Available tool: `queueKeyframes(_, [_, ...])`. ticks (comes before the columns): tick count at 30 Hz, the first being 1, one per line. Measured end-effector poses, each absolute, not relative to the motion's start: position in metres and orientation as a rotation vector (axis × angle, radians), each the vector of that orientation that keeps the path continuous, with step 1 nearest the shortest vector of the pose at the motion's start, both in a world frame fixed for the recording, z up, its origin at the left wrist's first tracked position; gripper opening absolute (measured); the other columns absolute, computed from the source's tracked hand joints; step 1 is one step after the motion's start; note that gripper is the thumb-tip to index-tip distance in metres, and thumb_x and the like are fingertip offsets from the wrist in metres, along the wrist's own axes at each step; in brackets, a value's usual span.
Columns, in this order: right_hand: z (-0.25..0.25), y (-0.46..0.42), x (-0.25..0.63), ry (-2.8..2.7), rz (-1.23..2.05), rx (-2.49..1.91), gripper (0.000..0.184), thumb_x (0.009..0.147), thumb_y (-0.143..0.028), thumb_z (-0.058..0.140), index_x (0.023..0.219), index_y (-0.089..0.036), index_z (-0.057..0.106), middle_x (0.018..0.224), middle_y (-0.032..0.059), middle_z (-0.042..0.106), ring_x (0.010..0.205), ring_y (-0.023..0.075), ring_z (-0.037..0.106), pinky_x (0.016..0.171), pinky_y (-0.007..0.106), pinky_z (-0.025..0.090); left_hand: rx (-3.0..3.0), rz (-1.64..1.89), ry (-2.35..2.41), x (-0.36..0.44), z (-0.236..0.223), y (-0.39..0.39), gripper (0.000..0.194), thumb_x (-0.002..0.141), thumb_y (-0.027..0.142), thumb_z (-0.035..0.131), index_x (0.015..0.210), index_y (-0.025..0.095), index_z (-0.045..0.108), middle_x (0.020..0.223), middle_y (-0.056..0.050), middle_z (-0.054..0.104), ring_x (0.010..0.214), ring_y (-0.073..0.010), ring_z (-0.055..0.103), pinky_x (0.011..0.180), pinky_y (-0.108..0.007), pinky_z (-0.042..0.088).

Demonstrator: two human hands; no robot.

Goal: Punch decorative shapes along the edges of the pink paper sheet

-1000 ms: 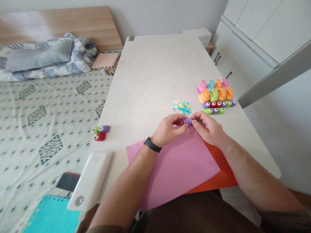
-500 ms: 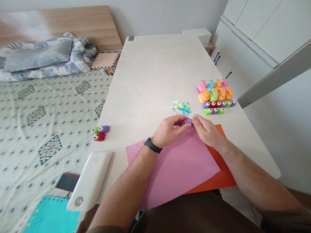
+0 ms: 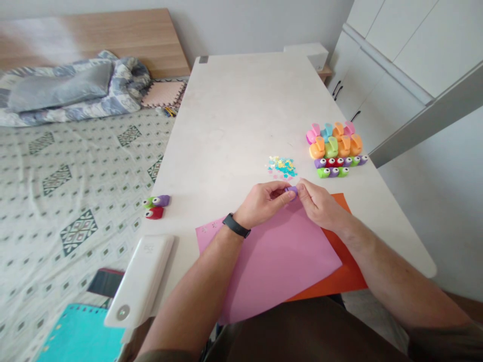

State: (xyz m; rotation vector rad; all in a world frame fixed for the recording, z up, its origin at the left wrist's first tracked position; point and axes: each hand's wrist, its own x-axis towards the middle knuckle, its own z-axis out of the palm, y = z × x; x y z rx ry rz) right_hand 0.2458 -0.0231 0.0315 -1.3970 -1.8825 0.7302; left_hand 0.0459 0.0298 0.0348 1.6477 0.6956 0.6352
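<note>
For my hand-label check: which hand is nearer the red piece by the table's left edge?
Left. The left hand is to the right of the red piece; the right hand is farther right, beyond the left.

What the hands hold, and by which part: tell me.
The left hand pinches the left part of a small, stubby, plastic-looking purple object; the right hand is at its right end, grip unclear.

Purple punch [image 3: 292,190]: small, partly hidden by fingers, just right of frame center, pinched in left hand [image 3: 264,203]. Right hand [image 3: 320,203] is at its right end, exact grip hidden. Pink sheet [image 3: 279,261]: large, lower center, lying skewed, small cut-outs near upper-left corner, upper end below the hands.
</note>
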Motion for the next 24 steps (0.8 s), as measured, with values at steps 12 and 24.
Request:
queueKeyframes(12, [0.038, -0.025, 0.243, -1.796, 0.711, -1.430, 0.030, 0.109, -0.044, 0.039, 0.086, -0.026, 0.046, 0.075, 0.0009, 0.053, 0.068, 0.0192, 0.049, 0.065, 0.035, 0.036, 1.493, 0.738, 0.682, 0.052, 0.024, 0.030, 0.044, 0.090, 0.045, 0.074, 0.121, 0.013, 0.069, 0.100, -0.009, 0.073, 0.084, -0.0156, 0.066, 0.078, -0.029, 0.055])
queueKeyframes(24, [0.033, -0.022, 0.251, -1.429, 1.184, -1.392, 0.031, 0.104, -0.052, 0.047, 0.094, -0.024, 0.057, 0.079, -0.0008, 0.055, 0.069, 0.0152, 0.048, 0.057, 0.028, 0.036, 1.581, 0.829, 0.665, 0.050, 0.027, 0.031, 0.041, 0.093, 0.036, 0.072, 0.128, 0.015, 0.067, 0.120, -0.012, 0.074, 0.106, -0.0205, 0.069, 0.095, -0.034, 0.054])
